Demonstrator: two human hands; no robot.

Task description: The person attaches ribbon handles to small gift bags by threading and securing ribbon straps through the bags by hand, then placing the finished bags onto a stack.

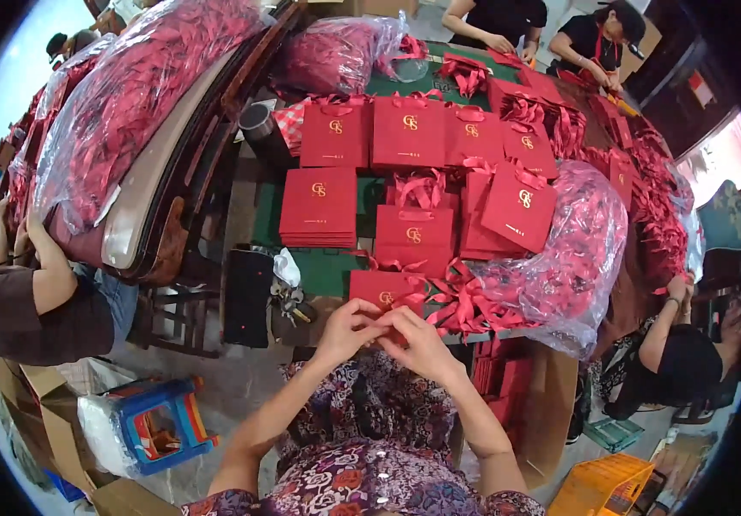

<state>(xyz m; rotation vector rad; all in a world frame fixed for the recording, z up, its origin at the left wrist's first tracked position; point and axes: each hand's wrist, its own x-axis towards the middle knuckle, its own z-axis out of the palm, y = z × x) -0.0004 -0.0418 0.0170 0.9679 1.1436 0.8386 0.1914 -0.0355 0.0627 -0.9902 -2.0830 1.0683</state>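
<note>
At the near table edge, a red paper gift bag (372, 286) with gold print lies in front of me. My left hand (350, 334) is closed in a pinch at the bag's lower edge, and what sits between its fingertips is too small to make out. Touching it, my right hand (422, 346) is pinched too, with a strand of red ribbon (408, 300) running to its fingers. A heap of loose red ribbons (471, 303) lies just right of the hands. Beyond the bag, another red bag (414, 236) with ribbon handles lies flat, beside a neat stack of bags (319, 206).
Clear plastic sacks of red ribbon (564, 258) flank the work. A dark tumbler (260, 129) and keys (289, 297) stand left. Several other people work around the tables. A cardboard box (551, 413) holding red bags is below right; a blue stool (159, 430) and yellow crate (601, 483) are on the floor.
</note>
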